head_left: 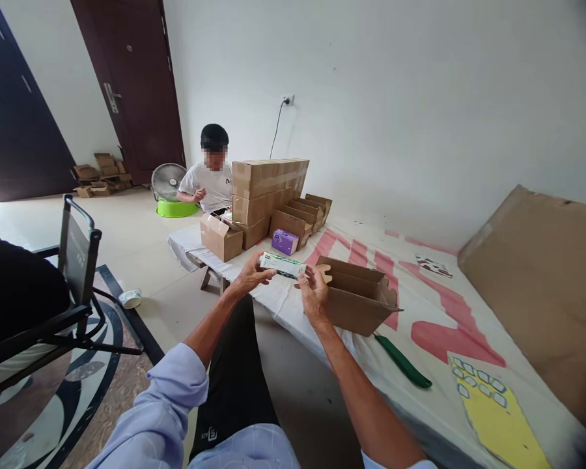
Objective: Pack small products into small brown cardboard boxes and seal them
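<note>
A slim white-and-green carton (282, 264) is held level above the table's near edge. My left hand (249, 273) is closed on its left end, while my right hand (314, 294) grips the right end with thumb and fingers. Just beyond and right of my right hand, an open cardboard box (356, 316) stands with its flaps up; I cannot see its floor. A green curved handle-like object (404, 363) lies beside that box. Farther back, a purple box (284, 241) sits against a row of open cardboard boxes (290, 225).
Taped cartons (256, 179) are stacked near the wall, and a smaller open carton (221, 238) stands at the table's far-left edge. A co-worker (208, 182) sits behind them. A yellow sheet (501, 410) and large cardboard (532, 293) are right. A chair (81, 260) stands left.
</note>
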Demonstrator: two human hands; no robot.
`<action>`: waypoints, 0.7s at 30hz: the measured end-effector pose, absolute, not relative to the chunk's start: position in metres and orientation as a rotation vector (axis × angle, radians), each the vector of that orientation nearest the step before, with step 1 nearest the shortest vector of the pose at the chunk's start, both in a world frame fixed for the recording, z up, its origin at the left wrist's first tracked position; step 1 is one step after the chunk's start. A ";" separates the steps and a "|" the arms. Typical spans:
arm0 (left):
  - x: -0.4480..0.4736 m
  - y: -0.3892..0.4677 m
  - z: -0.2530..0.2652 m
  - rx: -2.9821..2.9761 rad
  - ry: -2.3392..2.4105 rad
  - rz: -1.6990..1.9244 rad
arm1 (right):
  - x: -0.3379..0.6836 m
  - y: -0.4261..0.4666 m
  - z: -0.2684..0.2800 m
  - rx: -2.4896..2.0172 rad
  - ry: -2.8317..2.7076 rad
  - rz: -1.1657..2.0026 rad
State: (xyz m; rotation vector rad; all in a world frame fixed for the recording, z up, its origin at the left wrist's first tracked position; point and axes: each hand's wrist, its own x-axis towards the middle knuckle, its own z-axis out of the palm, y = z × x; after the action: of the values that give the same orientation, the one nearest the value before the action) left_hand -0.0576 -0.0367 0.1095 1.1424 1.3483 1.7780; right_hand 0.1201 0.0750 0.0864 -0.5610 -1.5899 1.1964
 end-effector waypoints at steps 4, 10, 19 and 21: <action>-0.057 -0.038 0.076 1.042 1.435 1.681 | 0.119 0.074 0.045 -0.659 -1.659 1.214; -0.058 -0.036 0.052 0.967 1.484 1.656 | 0.108 0.079 0.010 -0.726 -1.712 1.198; -0.076 -0.022 0.108 1.134 1.353 1.799 | 0.091 0.090 0.076 -0.553 -1.720 0.978; -0.077 -0.023 0.126 1.216 1.287 1.854 | 0.095 0.084 0.101 -0.482 -1.713 0.935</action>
State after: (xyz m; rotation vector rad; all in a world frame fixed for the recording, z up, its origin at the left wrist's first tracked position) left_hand -0.0766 -0.0228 0.1257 1.2160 1.2873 1.8541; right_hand 0.0947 0.0842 0.1009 -0.4824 -1.7132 0.9349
